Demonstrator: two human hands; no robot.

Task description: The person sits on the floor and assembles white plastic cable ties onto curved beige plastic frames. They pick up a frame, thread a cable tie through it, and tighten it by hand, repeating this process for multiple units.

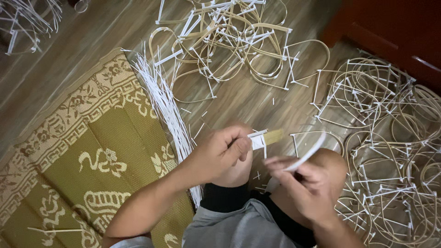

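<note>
Two hands (262, 160) between mat edge (138, 87) and frames (386, 138)

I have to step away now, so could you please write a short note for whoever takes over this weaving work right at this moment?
Left hand: shut on a bamboo strip bundle, partly wrapped in white binding.
Right hand: pinches a loose white strip, blurred in motion, beside the bundle.
Supplies: a sheaf of white strips lies along the edge of the patterned mat.
Done: tied bamboo loop frames are heaped on the wooden floor ahead and at the right.
Left: the wrap on the held bundle looks unfinished, with its bamboo end bare.
</note>
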